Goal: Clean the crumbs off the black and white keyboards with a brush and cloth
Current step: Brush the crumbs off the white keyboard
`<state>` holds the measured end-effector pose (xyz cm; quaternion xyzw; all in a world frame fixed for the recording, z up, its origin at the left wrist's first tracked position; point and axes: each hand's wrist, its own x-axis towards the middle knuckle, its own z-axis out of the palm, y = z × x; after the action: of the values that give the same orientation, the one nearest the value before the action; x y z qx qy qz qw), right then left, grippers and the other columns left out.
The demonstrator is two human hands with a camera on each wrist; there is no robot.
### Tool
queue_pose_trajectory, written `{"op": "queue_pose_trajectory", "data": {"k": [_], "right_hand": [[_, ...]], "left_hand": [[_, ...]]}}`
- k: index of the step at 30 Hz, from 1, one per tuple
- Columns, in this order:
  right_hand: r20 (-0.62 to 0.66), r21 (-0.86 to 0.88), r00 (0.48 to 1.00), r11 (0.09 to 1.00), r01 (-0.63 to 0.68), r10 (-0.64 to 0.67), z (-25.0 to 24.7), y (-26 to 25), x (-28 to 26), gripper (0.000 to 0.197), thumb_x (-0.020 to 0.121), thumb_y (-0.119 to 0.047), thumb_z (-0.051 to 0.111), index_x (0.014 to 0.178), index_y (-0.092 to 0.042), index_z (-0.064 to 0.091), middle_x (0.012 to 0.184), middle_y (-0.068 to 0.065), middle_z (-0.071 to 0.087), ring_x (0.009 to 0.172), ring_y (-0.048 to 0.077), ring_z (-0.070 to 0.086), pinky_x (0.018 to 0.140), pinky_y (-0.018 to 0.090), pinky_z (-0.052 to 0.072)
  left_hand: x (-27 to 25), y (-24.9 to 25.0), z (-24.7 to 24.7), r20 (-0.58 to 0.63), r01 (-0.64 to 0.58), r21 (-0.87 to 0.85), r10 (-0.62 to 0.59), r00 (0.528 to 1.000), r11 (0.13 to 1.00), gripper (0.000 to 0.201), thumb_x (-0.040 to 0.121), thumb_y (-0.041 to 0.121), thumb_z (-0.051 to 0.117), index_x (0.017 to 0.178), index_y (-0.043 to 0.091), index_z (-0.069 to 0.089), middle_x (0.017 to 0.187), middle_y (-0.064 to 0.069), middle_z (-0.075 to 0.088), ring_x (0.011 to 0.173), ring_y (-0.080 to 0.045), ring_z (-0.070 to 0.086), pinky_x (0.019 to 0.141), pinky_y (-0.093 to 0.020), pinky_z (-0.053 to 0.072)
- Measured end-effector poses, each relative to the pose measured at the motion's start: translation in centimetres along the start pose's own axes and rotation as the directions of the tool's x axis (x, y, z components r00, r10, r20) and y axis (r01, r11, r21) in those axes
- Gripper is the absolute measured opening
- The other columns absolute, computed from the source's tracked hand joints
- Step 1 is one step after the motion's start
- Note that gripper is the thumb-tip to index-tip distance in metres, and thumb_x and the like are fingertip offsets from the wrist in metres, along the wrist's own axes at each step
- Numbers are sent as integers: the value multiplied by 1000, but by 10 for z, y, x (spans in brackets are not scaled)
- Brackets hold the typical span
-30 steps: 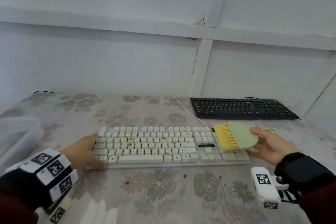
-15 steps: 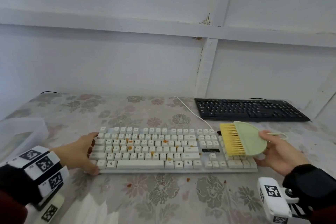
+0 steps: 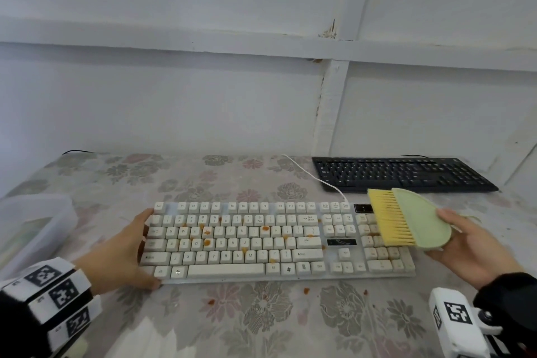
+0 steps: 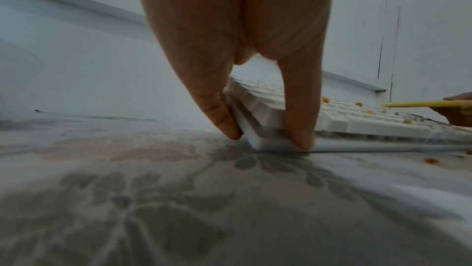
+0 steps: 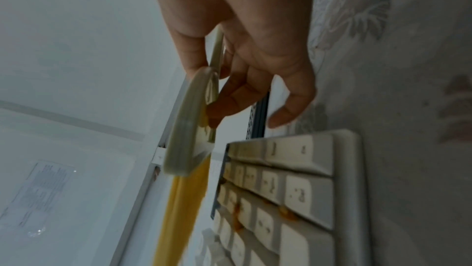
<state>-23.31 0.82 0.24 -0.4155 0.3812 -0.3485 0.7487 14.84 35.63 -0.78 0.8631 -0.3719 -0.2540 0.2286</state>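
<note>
The white keyboard (image 3: 261, 241) lies across the table in front of me with orange crumbs (image 3: 207, 232) scattered over its keys. My left hand (image 3: 122, 253) grips its left end, thumb on the front corner and fingers along the side edge (image 4: 266, 138). My right hand (image 3: 470, 247) holds a green brush (image 3: 418, 221) with yellow bristles just above the number pad, bristles pointing left. In the right wrist view the brush (image 5: 186, 133) hangs edge-on over the keys (image 5: 293, 189). The black keyboard (image 3: 401, 173) lies at the back right by the wall.
A clear plastic box (image 3: 35, 229) stands at the left edge. The white keyboard's cable (image 3: 313, 177) runs back toward the wall. A few crumbs (image 3: 306, 290) lie on the flowered tablecloth (image 3: 232, 322) in front. Something pale (image 3: 151, 340) lies at the near edge.
The head view has shifted a little. The brush stays over the number pad, turned slightly. My left hand keeps its hold on the keyboard's left end.
</note>
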Motion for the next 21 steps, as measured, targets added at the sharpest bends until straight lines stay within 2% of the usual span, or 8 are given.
{"op": "queue_pose_trajectory", "data": {"k": [2,3,4,7,8,14,17,21], "right_hand": [[-54,58,996,996,68,-65,-5,-10,-2,75,34,-26,86,105,-13,63,95,5,72,71,14,72,54,25,57],[-82,99,991,989,109,-101,-6,-16,-3,77,30,-24,88,101,-12,63,86,1,73,65,10,70,51,19,54],[-95,142,987,979,145,-133,-8,-22,-6,66,35,-21,87,95,-13,61,77,-2,72,59,5,68,46,14,50],[-163,135,968,968,214,-191,-10,-39,-10,12,84,-8,59,81,-18,53,63,-8,66,47,0,61,38,11,43],[-175,70,958,968,241,-226,-14,-42,-7,19,92,-7,51,79,-21,53,60,-9,66,47,0,61,38,12,44],[-47,-336,908,863,378,-416,-13,-63,-5,30,85,-11,60,102,-34,66,92,-10,70,66,5,69,53,28,58],[30,-424,904,813,398,-427,-13,-64,-2,37,82,-13,63,112,-34,65,107,-6,68,75,7,69,58,31,59],[108,-496,924,786,369,-366,-13,-51,-1,38,89,-6,56,112,-35,66,105,-6,71,80,8,69,58,32,59]], "left_hand": [[0,-2,0,-3,3,10,-3,1000,1000,128,56,21,86,146,25,-5,106,19,45,94,-2,54,80,-14,44],[-1,-2,0,-6,0,23,0,1000,1000,128,56,23,86,146,26,-6,107,18,45,95,-3,55,83,-16,45],[-1,-3,0,-6,1,32,-1,1000,999,129,56,24,86,146,27,-6,107,17,45,95,-4,55,84,-18,46],[0,-3,0,-8,-7,31,7,1000,999,131,52,26,86,146,28,-6,107,17,47,95,-5,57,87,-23,49],[0,-4,0,-10,-4,32,5,1000,999,132,51,27,86,145,29,-6,108,16,48,94,-6,57,87,-24,50],[-4,3,4,-27,-46,15,46,999,999,126,54,18,86,141,36,-3,108,13,52,89,-5,59,70,-15,48],[-7,9,5,-67,-124,-55,120,990,991,106,57,3,83,121,48,13,101,12,56,82,8,63,62,-11,50],[-4,4,6,-77,-115,-54,111,991,992,110,58,5,83,117,52,4,101,16,55,80,17,59,61,-7,47]]}}
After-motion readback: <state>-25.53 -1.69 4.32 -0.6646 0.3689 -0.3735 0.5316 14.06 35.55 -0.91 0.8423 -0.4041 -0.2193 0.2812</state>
